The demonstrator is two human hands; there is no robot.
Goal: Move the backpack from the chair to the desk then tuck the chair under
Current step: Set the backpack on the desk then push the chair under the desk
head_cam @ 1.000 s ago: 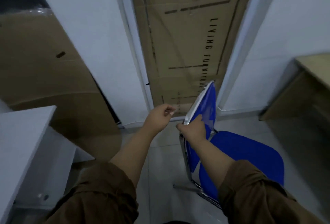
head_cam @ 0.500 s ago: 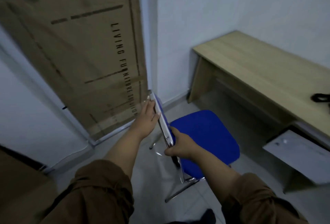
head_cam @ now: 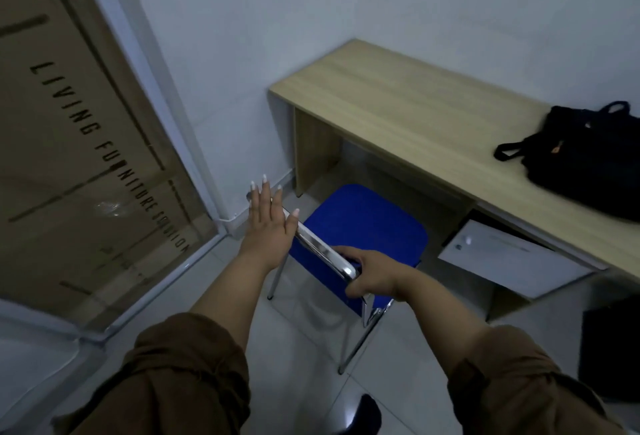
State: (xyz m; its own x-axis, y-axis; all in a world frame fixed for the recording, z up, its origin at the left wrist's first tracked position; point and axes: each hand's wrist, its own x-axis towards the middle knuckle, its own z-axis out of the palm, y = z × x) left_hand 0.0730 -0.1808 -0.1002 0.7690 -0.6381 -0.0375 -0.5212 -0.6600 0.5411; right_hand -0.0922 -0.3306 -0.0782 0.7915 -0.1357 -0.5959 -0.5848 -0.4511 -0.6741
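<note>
A blue chair [head_cam: 363,226] with a chrome frame stands on the tiled floor, its seat facing the opening under the wooden desk [head_cam: 398,105]. The front of the seat reaches just under the desk's edge. A black backpack [head_cam: 585,157] lies on the desk top at the right. My right hand [head_cam: 374,277] is closed around the right end of the chair's backrest top. My left hand [head_cam: 268,223] rests flat against the left end of the backrest, fingers spread and straight.
A large cardboard box [head_cam: 69,143] wrapped in plastic leans against the wall at the left. A white drawer unit [head_cam: 509,258] sits under the desk's right part. A dark object [head_cam: 609,348] stands on the floor at the far right. White walls [head_cam: 311,1] meet behind the desk.
The view has swung right, bringing the desk and the backpack into sight. The chair has turned and moved toward the desk opening. My left hand has flattened against the backrest.
</note>
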